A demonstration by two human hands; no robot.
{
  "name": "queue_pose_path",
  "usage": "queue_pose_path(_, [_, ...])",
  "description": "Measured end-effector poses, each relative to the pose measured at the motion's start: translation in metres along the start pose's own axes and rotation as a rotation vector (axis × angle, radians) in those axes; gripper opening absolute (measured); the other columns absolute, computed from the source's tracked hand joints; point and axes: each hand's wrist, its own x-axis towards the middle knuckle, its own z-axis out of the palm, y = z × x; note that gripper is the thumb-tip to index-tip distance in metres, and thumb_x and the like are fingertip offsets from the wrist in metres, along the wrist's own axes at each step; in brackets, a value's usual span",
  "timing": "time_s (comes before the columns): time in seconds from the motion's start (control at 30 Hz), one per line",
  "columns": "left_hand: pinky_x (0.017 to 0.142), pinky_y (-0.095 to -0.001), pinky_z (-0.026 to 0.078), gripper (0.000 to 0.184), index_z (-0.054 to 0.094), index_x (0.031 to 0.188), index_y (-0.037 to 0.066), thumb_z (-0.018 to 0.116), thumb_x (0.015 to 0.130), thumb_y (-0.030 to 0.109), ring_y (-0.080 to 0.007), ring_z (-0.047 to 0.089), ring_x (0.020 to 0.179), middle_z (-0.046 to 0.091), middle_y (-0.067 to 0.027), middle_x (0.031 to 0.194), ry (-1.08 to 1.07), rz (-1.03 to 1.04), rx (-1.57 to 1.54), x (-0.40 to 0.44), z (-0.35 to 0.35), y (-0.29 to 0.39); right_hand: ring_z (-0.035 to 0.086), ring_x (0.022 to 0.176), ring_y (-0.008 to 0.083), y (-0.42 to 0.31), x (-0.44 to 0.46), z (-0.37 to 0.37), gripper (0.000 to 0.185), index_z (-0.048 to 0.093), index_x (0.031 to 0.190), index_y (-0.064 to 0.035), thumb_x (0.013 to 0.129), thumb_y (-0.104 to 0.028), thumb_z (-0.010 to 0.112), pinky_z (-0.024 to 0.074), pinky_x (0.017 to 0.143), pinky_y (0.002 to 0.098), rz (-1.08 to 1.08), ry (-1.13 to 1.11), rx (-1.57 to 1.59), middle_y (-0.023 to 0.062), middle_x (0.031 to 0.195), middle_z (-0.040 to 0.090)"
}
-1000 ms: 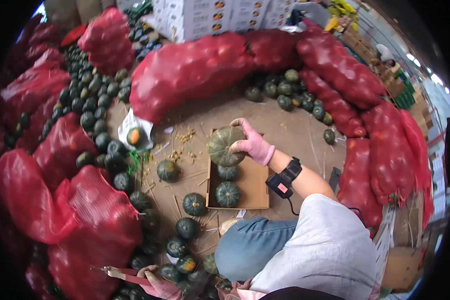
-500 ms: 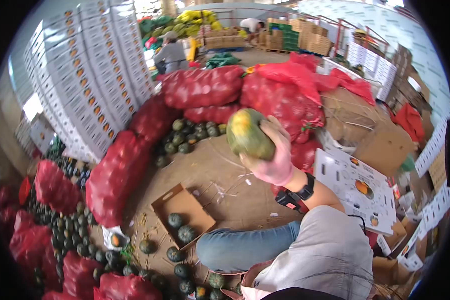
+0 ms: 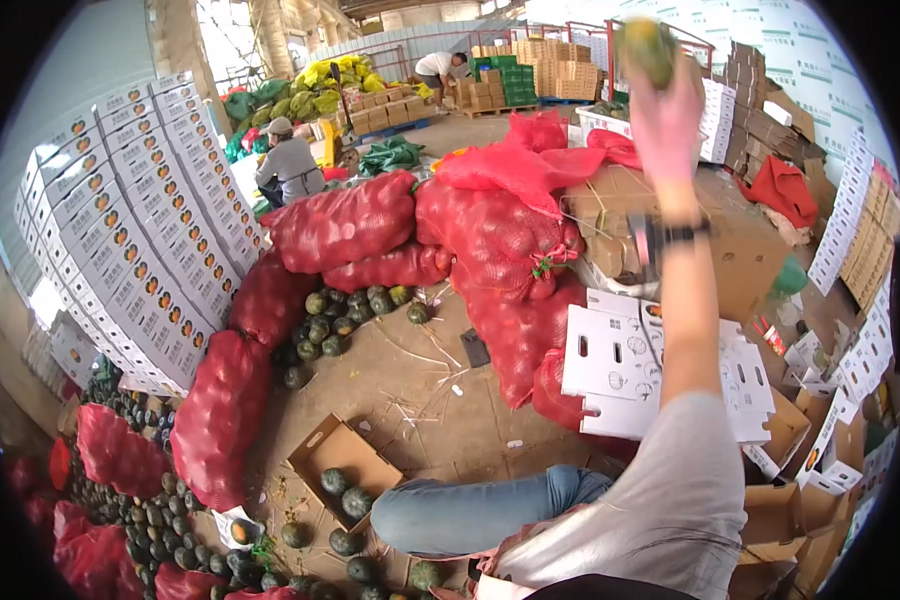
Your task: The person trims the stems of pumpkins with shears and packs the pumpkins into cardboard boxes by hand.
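Observation:
My right hand (image 3: 668, 125) is raised high at the upper right, arm stretched out, its fingers blurred by motion. It grips a green squash (image 3: 647, 50) with a yellowish patch. Behind and below that hand stand a white crate (image 3: 606, 124) and a large brown cardboard carton (image 3: 745, 225). Nowhere in the picture does my left hand show. Beside my bent knee lies a shallow cardboard box (image 3: 378, 446) with two dark green squashes (image 3: 355, 502) in it.
Full red mesh sacks (image 3: 340, 222) ring the floor space. Loose squashes (image 3: 320, 325) pile against them, and many more lie at lower left. Stacked white cartons (image 3: 135, 240) tower at left. Flattened white cartons (image 3: 610, 350) lie at right. Two people (image 3: 292, 165) work farther back.
My right hand has lifted the squash up and to the right, from over the floor to above the cartons. The camera view has shifted, showing more of the far background.

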Motion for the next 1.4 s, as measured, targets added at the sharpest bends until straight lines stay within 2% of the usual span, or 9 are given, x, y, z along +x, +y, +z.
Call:
queue_pose_path(0.07, [0.073, -0.0288, 0.045, 0.024, 0.058, 0.106, -0.003, 0.052, 0.09, 0.014, -0.0165, 0.056, 0.082, 0.059, -0.0116, 0.094, -0.009, 0.008, -0.001, -0.002, 0.003, 0.006, 0.054, 0.109, 0.0354, 0.016, 0.041, 0.048, 0.053, 0.04, 0.135, -0.0182, 0.087, -0.035, 0.054, 0.0478, 0.089, 0.0433, 0.052, -0.005, -0.714, 0.0224, 0.132, 0.042])
queue_pose_path(0.4, [0.07, -0.0277, 0.045, 0.021, 0.058, 0.102, -0.004, 0.054, 0.089, 0.012, -0.0154, 0.055, 0.076, 0.058, -0.0093, 0.088, 0.311, -0.003, 0.039, -0.023, -0.077, 0.0, 0.058, 0.088, 0.0276, -0.161, -0.09, 0.064, 0.033, 0.057, 0.103, -0.0137, 0.073, -0.026, 0.063, 0.0503, 0.072, 0.0415, -0.098, -0.285, 0.259, 0.0112, 0.101, 0.054])
queue_pose_path(0.67, [0.067, -0.0268, 0.044, 0.018, 0.058, 0.099, -0.004, 0.055, 0.088, 0.01, -0.0146, 0.053, 0.072, 0.058, -0.0075, 0.082, 0.742, -0.008, 0.03, -0.054, -0.18, -0.011, 0.057, 0.085, 0.0225, -0.395, -0.192, -0.008, 0.031, 0.055, 0.093, -0.0163, 0.066, -0.028, 0.065, 0.0439, 0.066, 0.0363, -0.948, -0.537, 1.081, 0.0049, 0.09, 0.055])
queue_pose_path(0.87, [0.066, -0.0259, 0.044, 0.014, 0.06, 0.098, -0.002, 0.056, 0.087, 0.006, -0.0131, 0.053, 0.07, 0.059, -0.0047, 0.079, 1.035, 0.04, 0.025, -0.116, -0.261, -0.034, 0.056, 0.101, 0.0344, -0.557, -0.312, -0.034, 0.053, 0.054, 0.118, -0.0043, 0.073, -0.03, 0.064, 0.0469, 0.087, 0.0411, -1.609, -1.337, 1.789, 0.017, 0.107, 0.057])
queue_pose_path(0.93, [0.068, -0.0243, 0.044, 0.01, 0.058, 0.096, -0.001, 0.054, 0.088, 0.005, -0.0117, 0.055, 0.073, 0.06, -0.0035, 0.08, 1.196, 0.039, 0.13, -0.12, -0.268, -0.045, 0.056, 0.107, 0.0296, -0.625, -0.359, -0.05, 0.056, 0.055, 0.118, -0.0034, 0.071, -0.029, 0.068, 0.0449, 0.092, 0.0395, -1.782, -1.72, 1.579, 0.017, 0.116, 0.058])
queue_pose_path(1.0, [0.07, -0.0241, 0.044, 0.013, 0.057, 0.098, -0.001, 0.052, 0.089, 0.006, -0.0117, 0.055, 0.074, 0.06, -0.0045, 0.082, 1.188, 0.052, 0.199, -0.128, -0.286, -0.066, 0.06, 0.096, 0.0291, -0.679, -0.437, -0.068, 0.058, 0.057, 0.117, -0.0054, 0.066, -0.03, 0.07, 0.0475, 0.087, 0.0381, -1.694, -1.905, 1.603, 0.0173, 0.105, 0.062])
queue_pose_path(1.13, [0.074, -0.0254, 0.043, 0.018, 0.055, 0.101, -0.002, 0.052, 0.09, 0.012, -0.0121, 0.054, 0.076, 0.059, -0.006, 0.086, 1.363, -0.01, 0.321, -0.14, -0.306, -0.107, 0.056, 0.105, 0.0357, -0.749, -0.591, -0.134, 0.05, 0.058, 0.111, -0.0032, 0.066, -0.022, 0.066, 0.0459, 0.091, 0.0416, -1.685, -1.594, 1.475, 0.0226, 0.109, 0.06])
queue_pose_path(1.37, [0.071, -0.0312, 0.047, 0.019, 0.051, 0.1, -0.001, 0.051, 0.09, 0.014, -0.0172, 0.055, 0.073, 0.056, -0.009, 0.083, 1.564, -0.12, 0.412, -0.165, -0.308, -0.145, 0.056, 0.109, 0.0273, -0.785, -0.74, -0.212, 0.067, 0.053, 0.122, -0.0062, 0.061, -0.027, 0.076, 0.043, 0.096, 0.0346, -1.25, -2.302, 1.85, 0.0162, 0.116, 0.059])
queue_pose_path(1.4, [0.071, -0.0319, 0.047, 0.019, 0.05, 0.1, -0.001, 0.051, 0.09, 0.014, -0.0176, 0.055, 0.073, 0.056, -0.0091, 0.083, 1.581, -0.139, 0.385, -0.165, -0.305, -0.148, 0.057, 0.108, 0.032, -0.79, -0.749, -0.221, 0.073, 0.054, 0.122, -0.0073, 0.057, -0.031, 0.078, 0.0438, 0.095, 0.0369, -1.204, -2.164, 1.943, 0.0179, 0.114, 0.06])
